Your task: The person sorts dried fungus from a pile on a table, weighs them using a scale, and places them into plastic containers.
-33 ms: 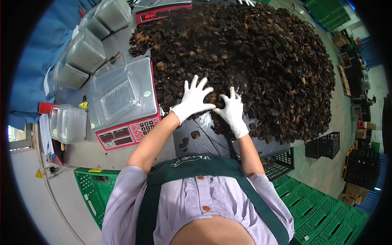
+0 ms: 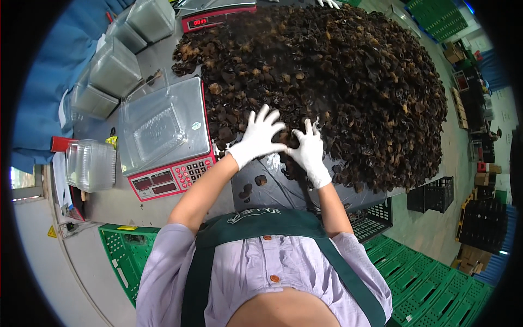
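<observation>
Fingers (image 2: 262, 115) of the gloved left hand (image 2: 255, 143) fan wide apart over the near edge of a heap of wood-ear mushrooms (image 2: 348, 82), which fills the upper centre and right of the frame. The right hand (image 2: 309, 155) is open too, its foreshortened fingers bent toward the heap; the thumbs meet or nearly meet — I cannot tell which. What lies beneath both palms is hidden. At the upper edge, another person's white glove (image 2: 329, 2) is mostly cut off, as is a second red scale (image 2: 218, 18).

The mushrooms are dark brown, frilled and glossy, with tan patches; a few loose pieces lie on a creased, shiny dark sheet (image 2: 275, 191) at centre. Left of centre, a red-bodied scale (image 2: 163, 182) bears a transparent, ribbed plastic tray (image 2: 159, 131) on its smooth metal platter — clear stacked containers (image 2: 115, 66) stand beyond, upper left.
</observation>
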